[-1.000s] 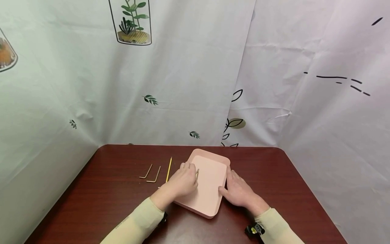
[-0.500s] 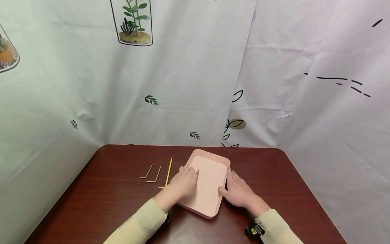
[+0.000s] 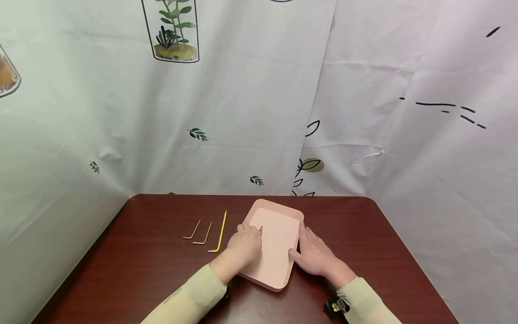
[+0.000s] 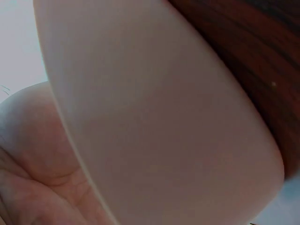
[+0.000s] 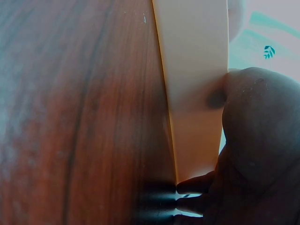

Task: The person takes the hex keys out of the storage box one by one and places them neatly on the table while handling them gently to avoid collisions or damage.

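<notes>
A pale pink tray (image 3: 277, 245) lies at a slant on the table, its side wall (image 4: 154, 103) filling much of the left wrist view. The left hand (image 3: 245, 243) is bent over the tray's left side, fingertips hidden; whether it grips anything cannot be seen. Just right of its fingers, a thin metal piece (image 3: 261, 228) shows inside the tray. The right hand (image 3: 314, 253) lies along the tray's right wall (image 5: 194, 84), fingers extended and thumb at the rim. Left of the tray are a yellow L-shaped key (image 3: 222, 231) and two metal L-shaped keys (image 3: 208, 233) (image 3: 195, 229).
The dark red-brown table (image 3: 344, 225) has rounded far corners. White printed cloth (image 3: 251, 103) stands behind it and along both sides. A black device (image 3: 337, 306) is strapped at the right wrist.
The left hand has shifted slightly toward the near side, uncovering the short end of the yellow key. The right hand and tray have stayed in place; the head view has moved slightly.
</notes>
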Motion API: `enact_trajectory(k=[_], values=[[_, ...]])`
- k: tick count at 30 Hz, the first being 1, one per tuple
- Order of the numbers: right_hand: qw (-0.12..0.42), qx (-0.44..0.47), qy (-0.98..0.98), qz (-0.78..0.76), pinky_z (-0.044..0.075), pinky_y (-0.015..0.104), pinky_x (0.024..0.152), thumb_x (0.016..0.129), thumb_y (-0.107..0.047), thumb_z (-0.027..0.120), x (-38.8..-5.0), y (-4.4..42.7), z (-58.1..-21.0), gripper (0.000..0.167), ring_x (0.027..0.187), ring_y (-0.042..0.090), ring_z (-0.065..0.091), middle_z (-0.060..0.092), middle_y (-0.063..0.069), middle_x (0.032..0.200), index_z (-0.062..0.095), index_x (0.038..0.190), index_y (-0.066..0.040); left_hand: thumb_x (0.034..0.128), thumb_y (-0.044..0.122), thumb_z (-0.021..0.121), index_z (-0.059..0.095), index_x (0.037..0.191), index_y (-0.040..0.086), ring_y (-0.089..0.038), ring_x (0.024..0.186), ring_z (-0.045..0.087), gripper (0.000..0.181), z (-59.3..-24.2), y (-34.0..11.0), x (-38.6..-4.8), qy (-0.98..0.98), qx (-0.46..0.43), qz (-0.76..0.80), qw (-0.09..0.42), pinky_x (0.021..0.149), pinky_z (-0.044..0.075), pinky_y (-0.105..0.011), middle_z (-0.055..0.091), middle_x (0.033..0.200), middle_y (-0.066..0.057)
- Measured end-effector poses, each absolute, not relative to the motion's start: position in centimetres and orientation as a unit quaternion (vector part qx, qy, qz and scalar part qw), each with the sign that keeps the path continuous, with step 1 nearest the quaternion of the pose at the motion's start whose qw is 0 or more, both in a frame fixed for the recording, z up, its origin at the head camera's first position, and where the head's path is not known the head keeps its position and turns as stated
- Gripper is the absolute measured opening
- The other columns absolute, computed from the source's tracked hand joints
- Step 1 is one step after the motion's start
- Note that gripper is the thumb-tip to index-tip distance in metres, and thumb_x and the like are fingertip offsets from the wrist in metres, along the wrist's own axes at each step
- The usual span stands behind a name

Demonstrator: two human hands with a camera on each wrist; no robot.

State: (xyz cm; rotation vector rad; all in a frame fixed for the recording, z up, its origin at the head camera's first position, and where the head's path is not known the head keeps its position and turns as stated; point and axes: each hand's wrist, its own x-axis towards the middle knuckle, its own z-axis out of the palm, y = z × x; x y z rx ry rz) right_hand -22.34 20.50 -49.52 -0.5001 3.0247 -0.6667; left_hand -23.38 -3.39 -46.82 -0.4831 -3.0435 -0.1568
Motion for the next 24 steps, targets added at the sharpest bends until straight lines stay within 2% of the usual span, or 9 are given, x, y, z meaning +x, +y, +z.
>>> enact_trajectory(k=[12,24], values=[[0.002,-0.157,0.964,-0.213,0.037,0.064,0.124,0.104,-0.030,0.064,-22.32,20.35,-49.48,0.093,0.158,0.055,0.036,0.034,0.040,0.170,0.017,0.168,0.018,0.1050,0.007,0.062,0.063,0.099,-0.009,-0.031,0.089,0.061,0.017,-46.89,-3.12,-22.73,-0.983,-0.162,-0.010,0.083,0.069,0.063,-0.041,0.057,0.099,-0.025],[-0.002,-0.159,0.965,-0.209,0.037,0.064,0.124,0.103,-0.031,0.065,-22.34,20.41,-49.53,0.094,0.157,0.055,0.038,0.037,0.041,0.167,0.017,0.168,0.018,0.1091,0.003,0.057,0.061,0.096,-0.007,-0.030,0.091,0.060,0.017,-47.44,-3.42,-23.21,-0.981,-0.178,-0.028,0.065,0.073,0.063,-0.041,0.056,0.097,-0.024]])
